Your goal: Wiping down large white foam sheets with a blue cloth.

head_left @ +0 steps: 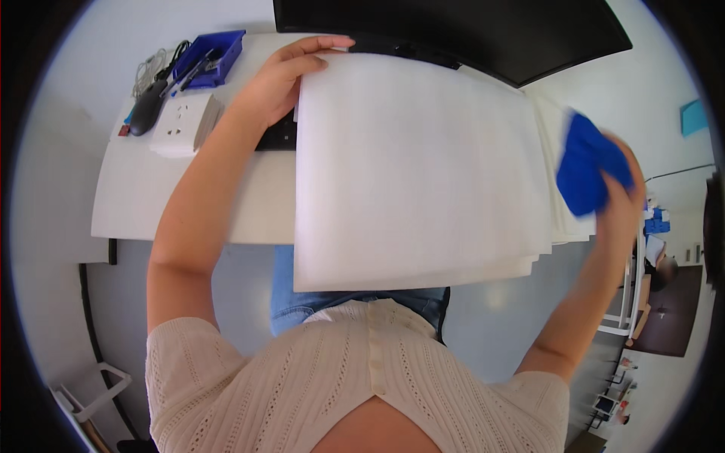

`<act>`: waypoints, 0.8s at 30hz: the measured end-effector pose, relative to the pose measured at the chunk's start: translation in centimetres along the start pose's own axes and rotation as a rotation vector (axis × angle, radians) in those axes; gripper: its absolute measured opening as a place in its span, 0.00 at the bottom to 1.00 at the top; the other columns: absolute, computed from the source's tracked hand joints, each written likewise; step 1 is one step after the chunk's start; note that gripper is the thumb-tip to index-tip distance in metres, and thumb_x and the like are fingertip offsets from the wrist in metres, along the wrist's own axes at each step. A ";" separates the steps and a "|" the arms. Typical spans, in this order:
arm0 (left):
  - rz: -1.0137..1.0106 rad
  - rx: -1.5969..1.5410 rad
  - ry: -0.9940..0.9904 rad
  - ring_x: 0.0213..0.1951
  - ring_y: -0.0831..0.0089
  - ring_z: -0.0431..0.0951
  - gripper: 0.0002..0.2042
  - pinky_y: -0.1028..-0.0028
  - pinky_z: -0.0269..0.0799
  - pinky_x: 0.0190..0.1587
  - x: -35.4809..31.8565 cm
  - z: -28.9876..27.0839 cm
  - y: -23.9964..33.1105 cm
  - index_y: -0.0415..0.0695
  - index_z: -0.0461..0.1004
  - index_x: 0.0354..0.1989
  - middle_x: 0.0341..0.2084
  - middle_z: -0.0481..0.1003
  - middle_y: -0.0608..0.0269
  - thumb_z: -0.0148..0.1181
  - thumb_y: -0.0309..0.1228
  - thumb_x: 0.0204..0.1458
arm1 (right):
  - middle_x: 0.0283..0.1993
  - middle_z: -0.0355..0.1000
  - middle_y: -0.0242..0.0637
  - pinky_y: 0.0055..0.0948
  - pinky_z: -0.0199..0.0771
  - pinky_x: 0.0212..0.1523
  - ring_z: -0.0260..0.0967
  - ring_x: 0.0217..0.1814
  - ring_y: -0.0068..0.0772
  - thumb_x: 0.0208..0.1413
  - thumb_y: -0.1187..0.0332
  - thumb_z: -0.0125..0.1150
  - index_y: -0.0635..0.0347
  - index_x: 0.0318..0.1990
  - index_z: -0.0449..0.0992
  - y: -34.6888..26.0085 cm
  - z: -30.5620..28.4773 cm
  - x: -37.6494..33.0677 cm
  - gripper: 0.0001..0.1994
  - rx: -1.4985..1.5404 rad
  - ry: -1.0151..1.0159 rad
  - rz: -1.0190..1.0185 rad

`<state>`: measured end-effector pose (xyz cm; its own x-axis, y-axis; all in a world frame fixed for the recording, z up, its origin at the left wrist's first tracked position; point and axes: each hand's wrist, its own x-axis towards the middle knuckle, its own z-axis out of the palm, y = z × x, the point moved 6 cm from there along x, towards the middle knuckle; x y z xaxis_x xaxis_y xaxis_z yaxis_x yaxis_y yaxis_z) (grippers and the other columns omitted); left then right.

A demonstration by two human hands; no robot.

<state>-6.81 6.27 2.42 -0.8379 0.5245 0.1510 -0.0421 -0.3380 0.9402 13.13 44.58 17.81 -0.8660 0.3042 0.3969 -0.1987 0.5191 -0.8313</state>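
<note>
A stack of large white sheets lies on the desk, its near edge hanging past the desk's front. At its far left corner is my left hand, fingers stretched out and apart, the thumb side touching the sheet's edge. My right hand is raised at the right of the stack, its fingers closed around a blue cloth. Hand and cloth are slightly blurred. More white sheets stick out from under the stack on the right. Part of a black keyboard shows beside the stack's left edge; the rest is covered.
A black monitor stands behind the stack. On the desk's left are a white socket block, a dark-handled tool, a blue tray and coiled cables. The desk ends above my lap.
</note>
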 end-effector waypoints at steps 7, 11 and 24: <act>-0.022 0.107 0.016 0.46 0.70 0.79 0.18 0.72 0.75 0.51 -0.5 1.4 0.2 0.39 0.74 0.55 0.44 0.78 0.57 0.62 0.26 0.56 | 0.50 0.78 0.42 0.33 0.74 0.55 0.76 0.52 0.46 0.46 0.83 0.56 0.53 0.50 0.81 2.4 21.3 7.3 0.23 -0.310 -0.269 -0.328; 0.044 0.096 0.056 0.42 0.72 0.79 0.18 0.74 0.77 0.48 -0.5 1.2 0.1 0.39 0.73 0.55 0.44 0.77 0.58 0.62 0.24 0.55 | 0.49 0.78 0.39 0.36 0.73 0.57 0.73 0.54 0.46 0.44 0.87 0.56 0.51 0.49 0.82 -0.7 25.8 3.9 0.25 -0.232 -0.338 -0.480; 0.026 0.225 0.081 0.46 0.74 0.76 0.17 0.77 0.72 0.50 -0.2 0.8 0.3 0.39 0.74 0.53 0.48 0.75 0.61 0.61 0.25 0.54 | 0.42 0.76 0.36 0.34 0.71 0.54 0.68 0.48 0.43 0.28 0.87 0.57 0.52 0.44 0.83 -2.8 13.9 -11.8 0.29 -0.021 -1.095 -0.455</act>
<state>-6.27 6.66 2.93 -0.8782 0.4509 0.1593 0.0945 -0.1630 0.9821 17.50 28.42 10.04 -0.6515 -0.7518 0.1017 -0.5913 0.4192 -0.6890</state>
